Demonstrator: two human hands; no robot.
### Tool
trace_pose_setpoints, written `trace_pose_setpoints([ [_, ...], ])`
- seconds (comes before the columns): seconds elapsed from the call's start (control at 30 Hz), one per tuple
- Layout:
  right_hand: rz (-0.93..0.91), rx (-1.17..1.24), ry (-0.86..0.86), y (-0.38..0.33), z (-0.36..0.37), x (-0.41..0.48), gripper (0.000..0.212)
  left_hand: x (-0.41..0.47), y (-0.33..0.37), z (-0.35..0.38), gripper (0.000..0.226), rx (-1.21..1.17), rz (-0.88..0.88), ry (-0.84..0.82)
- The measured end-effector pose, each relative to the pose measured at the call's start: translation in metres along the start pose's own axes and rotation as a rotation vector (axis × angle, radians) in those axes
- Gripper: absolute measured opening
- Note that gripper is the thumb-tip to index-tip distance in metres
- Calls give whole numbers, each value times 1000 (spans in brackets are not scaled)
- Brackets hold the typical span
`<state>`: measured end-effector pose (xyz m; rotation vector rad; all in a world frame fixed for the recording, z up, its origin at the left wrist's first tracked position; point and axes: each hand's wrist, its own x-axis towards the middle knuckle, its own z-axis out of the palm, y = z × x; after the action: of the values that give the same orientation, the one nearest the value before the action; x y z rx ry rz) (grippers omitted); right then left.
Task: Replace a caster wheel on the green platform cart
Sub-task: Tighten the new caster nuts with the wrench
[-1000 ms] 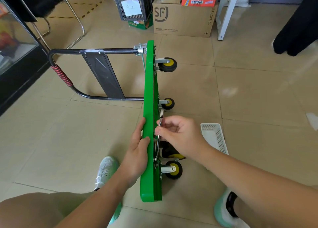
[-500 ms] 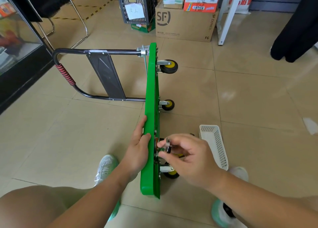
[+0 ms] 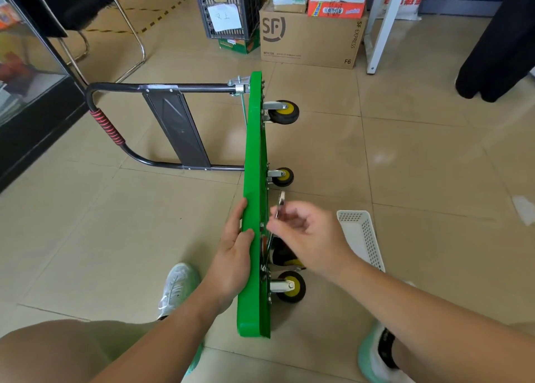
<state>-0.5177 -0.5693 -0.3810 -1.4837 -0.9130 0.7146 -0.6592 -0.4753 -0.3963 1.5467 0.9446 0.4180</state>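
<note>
The green platform cart (image 3: pixel 253 162) stands on one long edge on the tiled floor (image 3: pixel 419 165), underside facing right. The left hand (image 3: pixel 236 243) grips the upper edge, thumb over it. The right hand (image 3: pixel 307 232), motion-blurred, pinches a slim wrench (image 3: pixel 280 201) against the underside, just above a partly hidden caster (image 3: pixel 282 255). The far caster (image 3: pixel 285 112), middle caster (image 3: pixel 282 176) and near caster (image 3: pixel 291 285) project right over open tile. A white basket (image 3: pixel 362 238) lies just beside the right forearm. The handle (image 3: pixel 110 125) extends left along the floor. A cardboard box (image 3: pixel 312 38) and black crate (image 3: pixel 228 12) stand beyond the far end, well apart.
</note>
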Motion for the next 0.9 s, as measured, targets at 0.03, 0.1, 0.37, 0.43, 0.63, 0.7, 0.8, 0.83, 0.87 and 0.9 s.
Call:
trace_pose_setpoints([
  [0.03, 52, 14, -14, 2, -1, 8, 15, 0, 0, 0, 57, 2, -3, 1],
  [0.1, 67, 16, -48, 2, 2, 18, 18, 2, 0, 1, 57, 9, 1, 2],
  [0.37, -126, 22, -24, -31, -14, 9, 14, 4, -7, -1, 56, 14, -21, -8],
  [0.43, -175, 14, -33, -33, -15, -7, 15, 3, -6, -1, 56, -1, -12, 2],
  [0.63, -277, -122, -10, -22, -2, -42, 21, 0, -1, 0, 57, 8, -10, 5],
  [0.7, -363, -181, -8, -21, 0, -47, 20, -1, 1, 0, 57, 8, 1, 5],
  [0.8, -483, -249, -21, -20, 2, -51, 17, -3, 4, 0, 57, -35, 2, 1],
  [0.83, -519, -268, -34, -20, 2, -51, 17, -3, 4, 0, 57, -40, 1, 1],
  [0.87, -554, -285, -53, -18, 2, -51, 15, -3, 4, 0, 57, -36, 0, 1],
  [0.9, -584, -297, -72, -16, 3, -52, 14, -3, 4, 0, 57, -25, -1, -2],
])
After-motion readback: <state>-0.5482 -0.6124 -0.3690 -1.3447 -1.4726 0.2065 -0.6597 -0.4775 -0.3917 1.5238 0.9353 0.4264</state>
